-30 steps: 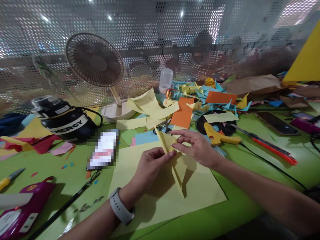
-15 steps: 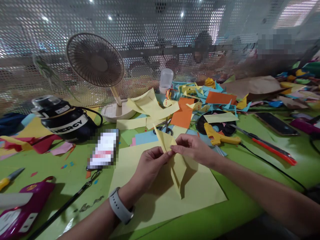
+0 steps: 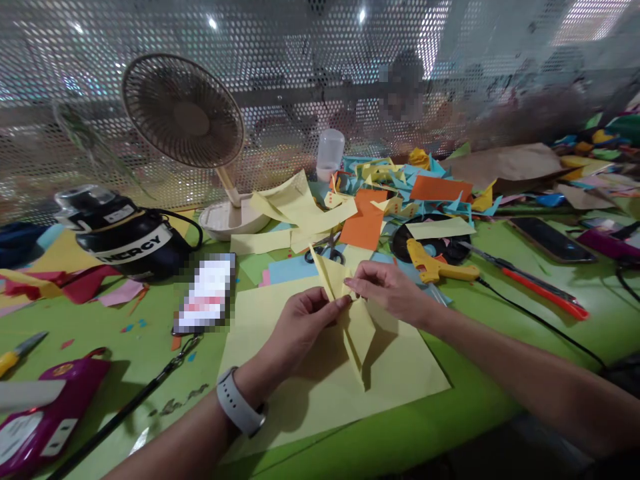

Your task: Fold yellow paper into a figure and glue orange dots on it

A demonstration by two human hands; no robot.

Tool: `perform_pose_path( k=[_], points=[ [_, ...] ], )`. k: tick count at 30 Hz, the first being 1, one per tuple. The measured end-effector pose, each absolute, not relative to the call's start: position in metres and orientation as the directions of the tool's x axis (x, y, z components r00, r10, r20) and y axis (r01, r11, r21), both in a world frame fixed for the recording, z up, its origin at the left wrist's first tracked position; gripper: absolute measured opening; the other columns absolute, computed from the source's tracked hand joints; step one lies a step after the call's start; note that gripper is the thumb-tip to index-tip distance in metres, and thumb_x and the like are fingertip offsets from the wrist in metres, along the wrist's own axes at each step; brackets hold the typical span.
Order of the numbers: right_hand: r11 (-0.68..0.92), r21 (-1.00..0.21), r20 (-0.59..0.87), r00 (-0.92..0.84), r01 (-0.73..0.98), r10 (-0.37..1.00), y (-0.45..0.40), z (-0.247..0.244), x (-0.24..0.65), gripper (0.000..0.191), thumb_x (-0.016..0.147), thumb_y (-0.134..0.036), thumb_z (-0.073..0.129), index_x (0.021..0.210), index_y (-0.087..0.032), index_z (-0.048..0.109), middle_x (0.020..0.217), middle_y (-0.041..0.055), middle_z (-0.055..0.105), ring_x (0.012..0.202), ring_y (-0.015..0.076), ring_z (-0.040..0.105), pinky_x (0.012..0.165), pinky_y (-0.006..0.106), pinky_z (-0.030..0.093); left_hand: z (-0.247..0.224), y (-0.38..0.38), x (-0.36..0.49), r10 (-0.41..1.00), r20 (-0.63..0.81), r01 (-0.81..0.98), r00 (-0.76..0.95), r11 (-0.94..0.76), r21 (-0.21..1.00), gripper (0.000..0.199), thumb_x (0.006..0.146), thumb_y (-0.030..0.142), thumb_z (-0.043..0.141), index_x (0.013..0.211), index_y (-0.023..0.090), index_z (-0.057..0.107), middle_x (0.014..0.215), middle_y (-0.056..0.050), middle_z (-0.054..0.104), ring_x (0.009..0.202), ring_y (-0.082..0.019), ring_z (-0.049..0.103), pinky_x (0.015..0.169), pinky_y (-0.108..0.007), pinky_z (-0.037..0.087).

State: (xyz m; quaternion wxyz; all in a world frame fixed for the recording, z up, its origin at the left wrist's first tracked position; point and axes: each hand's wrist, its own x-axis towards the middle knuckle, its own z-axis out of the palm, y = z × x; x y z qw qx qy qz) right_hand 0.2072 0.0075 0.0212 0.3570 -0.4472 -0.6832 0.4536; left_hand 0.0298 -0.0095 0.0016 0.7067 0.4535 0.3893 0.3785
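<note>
the left hand (image 3: 306, 321) and right hand (image 3: 389, 293) are pinching a folded pale-yellow paper shape (image 3: 362, 328) from either side, each grip closed near its middle; its long axis is running away from the wearer, over a flat pale-yellow paper sheet (image 3: 413, 370).

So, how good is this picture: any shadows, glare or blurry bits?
Head view: the left hand and folded yellow paper cast shadows on the large yellow sheet below; bright spots glare at the perforated panel; the background beyond it is hazy; the smartphone left of the sheet is pixelated, its text unreadable.
</note>
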Motion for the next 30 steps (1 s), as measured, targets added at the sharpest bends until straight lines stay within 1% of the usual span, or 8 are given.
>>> perform_pose_path(
  k=[5,10,13,16,21,26,30],
  points=[
    [0.219,-0.935,0.088,-0.417,0.279,0.905,0.007,0.015,0.205,0.028,0.088,-0.036,0.051,0.067,-0.019,0.047,0.062,-0.0048,0.038,0.059,0.0107,0.036,0.054,0.024,0.029,0.003,-0.01,0.03,0.868,-0.212,-0.233,0.45,0.343,0.91,0.022,0.075,0.032,0.073,0.092,0.017,0.072,0.082,-0.004,0.073,0.078,-0.015,0.065,0.075,-0.025,0.049],
    [0.247,-0.923,0.112,-0.407,0.296,0.906,0.008,0.013,0.205,0.028,0.088,-0.036,0.05,0.067,-0.019,0.047,0.06,-0.0056,0.036,0.058,0.0105,0.034,0.054,0.025,0.028,0.005,-0.008,0.029,0.863,-0.195,-0.215,0.467,0.325,0.921,0.022,0.072,0.03,0.075,0.089,0.016,0.072,0.085,-0.005,0.074,0.077,-0.014,0.065,0.075,-0.025,0.048],
    [0.22,-0.932,0.09,-0.403,0.288,0.911,0.009,0.012,0.206,0.028,0.087,-0.038,0.05,0.067,-0.019,0.046,0.06,-0.0055,0.037,0.058,0.0104,0.036,0.054,0.025,0.03,0.005,-0.007,0.027,0.851,-0.192,-0.211,0.489,0.329,0.92,0.022,0.072,0.028,0.074,0.09,0.015,0.071,0.085,-0.006,0.073,0.078,-0.015,0.066,0.077,-0.025,0.049],
    [0.197,-0.945,0.077,-0.404,0.263,0.911,0.011,0.01,0.205,0.029,0.086,-0.041,0.052,0.068,-0.019,0.048,0.062,-0.0043,0.042,0.059,0.011,0.041,0.056,0.025,0.033,0.003,-0.006,0.026,0.84,-0.192,-0.221,0.508,0.343,0.913,0.022,0.074,0.026,0.072,0.093,0.015,0.07,0.085,-0.006,0.073,0.077,-0.015,0.066,0.076,-0.025,0.049],
    [0.182,-0.948,0.068,-0.392,0.262,0.917,0.011,0.009,0.204,0.028,0.085,-0.04,0.054,0.068,-0.018,0.05,0.062,-0.0035,0.048,0.06,0.0111,0.044,0.057,0.025,0.035,0.002,-0.005,0.025,0.857,-0.189,-0.229,0.479,0.33,0.916,0.028,0.073,0.023,0.071,0.1,0.019,0.066,0.086,-0.004,0.073,0.075,-0.015,0.066,0.075,-0.026,0.049],
    [0.106,-0.975,0.024,-0.379,0.197,0.925,0.01,0.012,0.203,0.031,0.082,-0.045,0.057,0.068,-0.019,0.05,0.063,-0.0029,0.051,0.062,0.0121,0.05,0.06,0.026,0.04,0.003,-0.006,0.026,0.866,-0.162,-0.27,0.473,0.318,0.909,0.03,0.073,0.019,0.069,0.102,0.019,0.063,0.088,-0.004,0.073,0.075,-0.015,0.066,0.074,-0.026,0.051],
    [0.062,-0.983,-0.005,-0.368,0.17,0.93,0.008,0.015,0.202,0.03,0.081,-0.045,0.058,0.069,-0.018,0.051,0.063,-0.0027,0.052,0.062,0.0119,0.05,0.06,0.026,0.04,0.002,-0.006,0.026,0.863,-0.157,-0.286,0.481,0.324,0.902,0.033,0.072,0.016,0.069,0.104,0.018,0.062,0.087,-0.004,0.073,0.075,-0.016,0.067,0.076,-0.027,0.051]
  ],
)
